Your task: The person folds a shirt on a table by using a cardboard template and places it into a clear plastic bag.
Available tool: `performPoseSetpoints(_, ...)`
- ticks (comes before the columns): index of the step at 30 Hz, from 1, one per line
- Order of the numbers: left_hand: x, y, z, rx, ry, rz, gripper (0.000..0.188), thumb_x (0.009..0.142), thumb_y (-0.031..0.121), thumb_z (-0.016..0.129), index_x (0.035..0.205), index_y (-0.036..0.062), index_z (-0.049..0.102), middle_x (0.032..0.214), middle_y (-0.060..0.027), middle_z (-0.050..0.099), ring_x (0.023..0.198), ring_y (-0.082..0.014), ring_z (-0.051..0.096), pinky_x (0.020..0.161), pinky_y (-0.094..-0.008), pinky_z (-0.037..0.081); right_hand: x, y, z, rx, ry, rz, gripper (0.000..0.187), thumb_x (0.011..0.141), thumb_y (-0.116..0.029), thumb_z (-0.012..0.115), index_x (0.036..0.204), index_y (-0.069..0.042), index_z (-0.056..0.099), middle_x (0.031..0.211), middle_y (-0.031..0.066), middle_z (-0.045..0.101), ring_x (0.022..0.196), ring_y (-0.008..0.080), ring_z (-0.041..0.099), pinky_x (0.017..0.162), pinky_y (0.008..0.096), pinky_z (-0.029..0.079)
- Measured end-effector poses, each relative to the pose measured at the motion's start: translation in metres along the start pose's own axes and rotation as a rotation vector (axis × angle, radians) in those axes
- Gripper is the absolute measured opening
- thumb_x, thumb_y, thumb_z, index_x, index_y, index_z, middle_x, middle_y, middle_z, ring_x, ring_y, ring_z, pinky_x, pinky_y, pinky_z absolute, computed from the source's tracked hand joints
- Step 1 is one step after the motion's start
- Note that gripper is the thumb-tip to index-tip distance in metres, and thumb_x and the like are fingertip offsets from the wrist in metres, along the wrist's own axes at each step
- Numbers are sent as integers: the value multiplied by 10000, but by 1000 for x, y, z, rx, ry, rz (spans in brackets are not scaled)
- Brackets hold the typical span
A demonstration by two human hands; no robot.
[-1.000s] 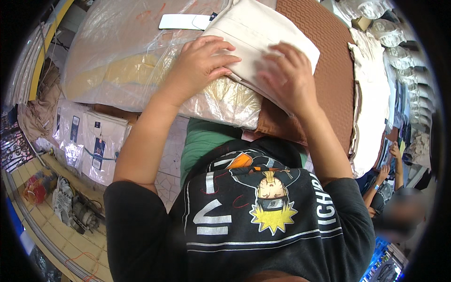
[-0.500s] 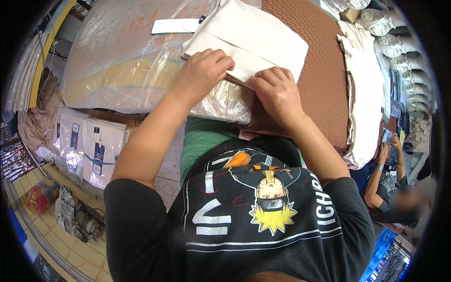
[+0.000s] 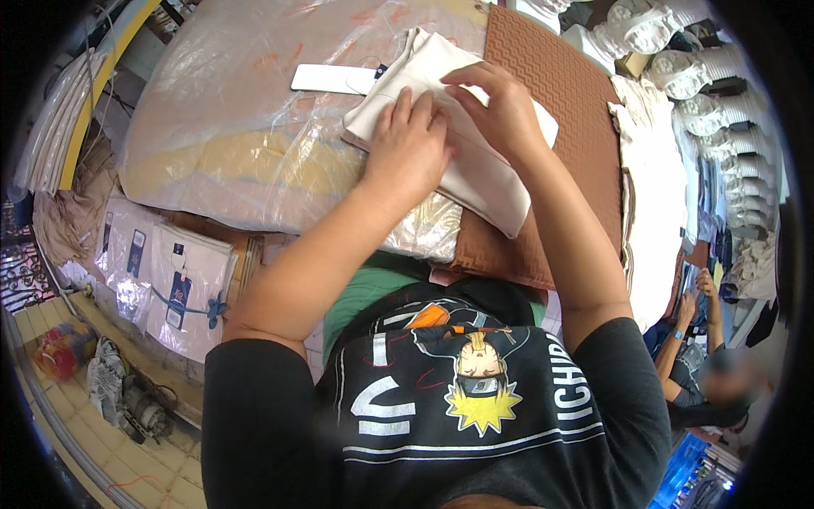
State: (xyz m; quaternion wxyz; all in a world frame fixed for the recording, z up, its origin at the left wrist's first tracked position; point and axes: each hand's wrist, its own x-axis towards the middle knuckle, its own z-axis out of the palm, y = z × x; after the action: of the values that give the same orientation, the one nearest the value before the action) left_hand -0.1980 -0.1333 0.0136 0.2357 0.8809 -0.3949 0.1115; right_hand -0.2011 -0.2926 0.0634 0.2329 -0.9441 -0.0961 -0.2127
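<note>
Our hands have just come up from the near edge of the folded cream cloth [image 3: 490, 174] and now work over its upper part, and the cloth lies at a different slant, one corner pointing toward us. We judge from this that the handling has passed from the near edge to the top face of the fold.

Our left hand [image 3: 414, 146] is spread, palm down on the cloth with the fingers slightly parted, pressing rather than gripping. Our right hand [image 3: 506, 110] arches above the cloth, half curled, thumb and forefinger narrowly apart; we cannot tell whether the tips pinch the fabric.

The cloth lies beneath both hands. Left of our left hand we have a white strip [image 3: 335, 79] on the clear plastic sheet [image 3: 225, 161]; right of our right hand, the brown patterned cover [image 3: 581, 161].
</note>
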Motion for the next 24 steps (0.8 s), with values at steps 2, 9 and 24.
performPoseSetpoints(2, -8, 8, 6, 52, -51, -83, 533, 845, 364, 584, 1251, 28, 508, 1372, -245, 347, 1320, -435, 236, 1042, -548, 237, 11, 2, 19, 112, -105, 167, 150, 770, -135, 658, 912, -100, 692, 898, 94, 650, 846, 261, 610, 755, 367, 474)
performPoseSetpoints(9, -21, 6, 14, -31, -41, -176, 560, 838, 454, 569, 1329, 204, 467, 1428, -282, 208, 1309, -534, 141, 1049, -590, 179, 20, 6, 44, -4, -262, 179, 156, 778, -108, 664, 930, -84, 689, 908, 76, 648, 854, 216, 627, 758, 312, 487)
performPoseSetpoints(24, -24, 3, 21, 22, -48, -181, 607, 853, 499, 524, 1378, 224, 392, 1441, -284, 187, 1312, -534, 136, 1052, -588, 165, 9, 37, -16, 645, 113, 398, 204, 902, -215, 553, 992, -52, 636, 889, 26, 637, 855, 140, 579, 820, 275, 435)
